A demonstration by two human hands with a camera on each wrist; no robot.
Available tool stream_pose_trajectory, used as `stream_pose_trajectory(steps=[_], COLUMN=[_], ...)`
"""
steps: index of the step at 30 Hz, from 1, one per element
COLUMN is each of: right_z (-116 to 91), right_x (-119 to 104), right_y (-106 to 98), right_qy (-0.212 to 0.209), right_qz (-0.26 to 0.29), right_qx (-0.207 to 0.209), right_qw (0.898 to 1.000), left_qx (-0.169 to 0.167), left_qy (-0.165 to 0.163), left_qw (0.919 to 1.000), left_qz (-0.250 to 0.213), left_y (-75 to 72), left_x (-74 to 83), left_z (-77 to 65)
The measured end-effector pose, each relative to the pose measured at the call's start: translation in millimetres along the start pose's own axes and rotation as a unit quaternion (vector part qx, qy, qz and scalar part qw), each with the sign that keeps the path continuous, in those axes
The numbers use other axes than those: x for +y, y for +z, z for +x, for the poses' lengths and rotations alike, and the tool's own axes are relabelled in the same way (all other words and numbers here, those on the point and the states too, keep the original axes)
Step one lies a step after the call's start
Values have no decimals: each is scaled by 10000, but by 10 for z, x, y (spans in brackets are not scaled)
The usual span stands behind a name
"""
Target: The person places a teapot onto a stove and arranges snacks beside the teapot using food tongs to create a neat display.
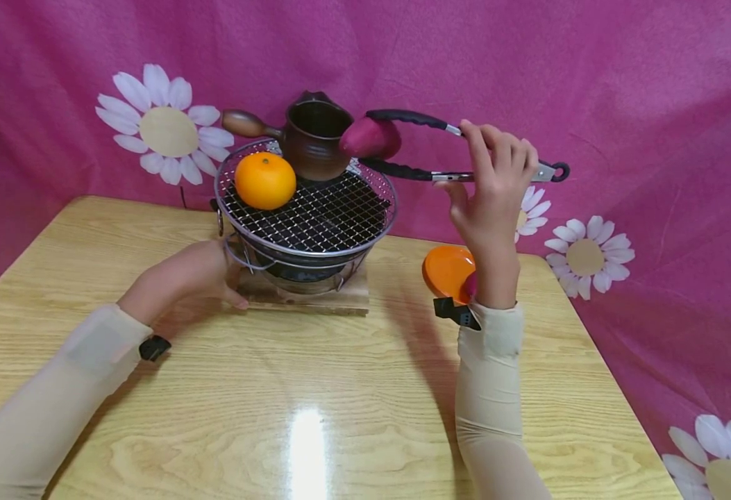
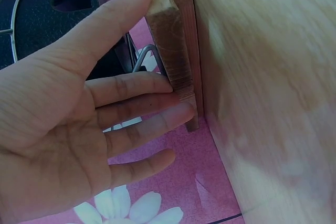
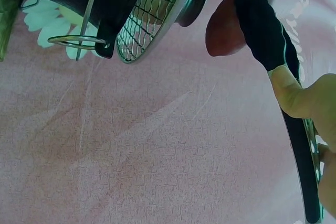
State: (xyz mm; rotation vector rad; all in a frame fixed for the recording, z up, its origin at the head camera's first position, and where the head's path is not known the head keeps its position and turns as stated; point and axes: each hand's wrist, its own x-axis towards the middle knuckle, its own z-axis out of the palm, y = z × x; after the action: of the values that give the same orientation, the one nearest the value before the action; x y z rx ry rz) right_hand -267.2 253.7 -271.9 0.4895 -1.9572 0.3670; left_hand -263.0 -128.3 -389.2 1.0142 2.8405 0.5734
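My right hand (image 1: 496, 167) grips metal tongs (image 1: 405, 170) with black tips, raised right of the grill. Between the tips is a magenta sweet potato (image 1: 368, 139), level with the brown side-handled pot (image 1: 315, 142); in the right wrist view, the sweet potato (image 3: 226, 32) appears beside the grill's rim. My left hand (image 1: 193, 274) is at the left end of the wooden board (image 1: 315, 300) under the round grill (image 1: 303, 253). Seen from the left wrist, its fingers (image 2: 139, 85) are fairly straight, tips at the board's end, the thumb along its edge. An orange (image 1: 265, 180) sits on the wire mesh (image 1: 334, 215).
An orange plate (image 1: 446, 271) with another magenta piece on it is partly hidden behind my right forearm. The grill stands near the back edge of the wooden table (image 1: 246, 417). A magenta cloth (image 1: 590, 83) with white flowers hangs behind.
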Motion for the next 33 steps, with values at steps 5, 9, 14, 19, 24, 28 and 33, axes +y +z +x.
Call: stream_pose_trajectory(steps=[5, 9, 14, 19, 24, 28, 33], right_z=[-2, 0, -9, -21, -34, -37, -33], right_x=[-21, -36, -54, -76, -89, -110, -135], right_y=[6, 26, 46, 68, 87, 92, 107], right_qy=[-58, -145, -219, -236, -259, -340, -433], right_qz=[-1, 32, 86, 102, 135, 79, 55], right_qx=[-132, -264, -420, -590, -745, -819, -866], right_qw=[9999, 9995, 9988, 9979, 9968, 9960, 9953], left_qx=[33, 61, 62, 70, 60, 29, 41], left_qy=[61, 95, 85, 123, 115, 92, 75], left_qw=[9999, 9999, 9999, 9999, 9999, 9999, 9999], left_qz=[96, 92, 81, 94, 96, 105, 119], left_y=[3, -1, -3, 3, 8, 4, 7], left_x=[-1, 5, 3, -1, 1, -1, -9], left_z=[0, 0, -5, -3, -1, -3, -2])
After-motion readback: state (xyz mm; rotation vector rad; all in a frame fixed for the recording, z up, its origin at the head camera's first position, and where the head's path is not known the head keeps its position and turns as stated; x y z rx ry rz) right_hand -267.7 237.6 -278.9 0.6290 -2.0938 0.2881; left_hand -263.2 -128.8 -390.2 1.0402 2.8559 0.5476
